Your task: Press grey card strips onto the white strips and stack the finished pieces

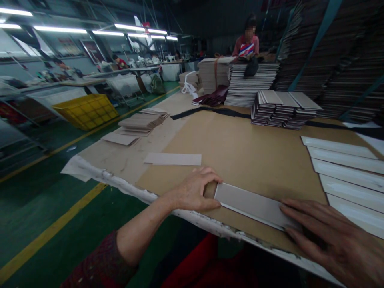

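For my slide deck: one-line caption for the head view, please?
Left hand and right hand press a grey board strip flat on the cardboard-covered worktable.

head camera looks forward and down, close over the table (246,156) (single view).

Long grey card strip (252,204) lies on brown cardboard-covered table (240,152), at its near edge. Left hand (192,190) at strip's left end, right hand (327,236) on its right end. Row of pale strips (345,172) to the right. Stacked boards (282,108) behind; single flat card (173,159) behind-left.
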Demonstrator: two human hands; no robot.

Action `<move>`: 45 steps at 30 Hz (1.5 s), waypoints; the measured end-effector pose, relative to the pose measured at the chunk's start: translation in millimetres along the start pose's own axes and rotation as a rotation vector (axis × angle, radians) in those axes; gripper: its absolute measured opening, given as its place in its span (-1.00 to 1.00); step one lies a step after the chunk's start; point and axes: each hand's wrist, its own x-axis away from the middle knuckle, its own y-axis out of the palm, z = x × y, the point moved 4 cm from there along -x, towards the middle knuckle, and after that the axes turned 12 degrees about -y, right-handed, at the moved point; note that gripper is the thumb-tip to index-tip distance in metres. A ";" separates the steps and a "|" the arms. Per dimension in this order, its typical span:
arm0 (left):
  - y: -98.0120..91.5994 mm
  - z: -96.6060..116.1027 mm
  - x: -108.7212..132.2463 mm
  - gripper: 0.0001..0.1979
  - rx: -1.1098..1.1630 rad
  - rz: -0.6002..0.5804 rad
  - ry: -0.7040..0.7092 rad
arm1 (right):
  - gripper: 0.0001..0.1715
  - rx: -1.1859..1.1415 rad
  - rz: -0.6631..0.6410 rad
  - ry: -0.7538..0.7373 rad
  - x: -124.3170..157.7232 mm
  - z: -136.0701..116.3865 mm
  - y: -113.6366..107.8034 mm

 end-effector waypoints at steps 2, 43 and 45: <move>0.4 -0.3 -0.1 -0.52 -0.008 0.006 0.013 | -0.54 0.132 -0.077 -0.152 -0.9 -5.3 2.8; 1.5 -1.8 -3.9 -0.66 -0.051 -0.023 0.037 | -0.60 0.394 -0.233 -0.288 -11.9 -32.8 1.3; 2.1 -2.7 -5.1 -0.67 -0.055 -0.029 0.035 | -0.61 0.408 -0.249 -0.302 -12.1 -36.2 2.5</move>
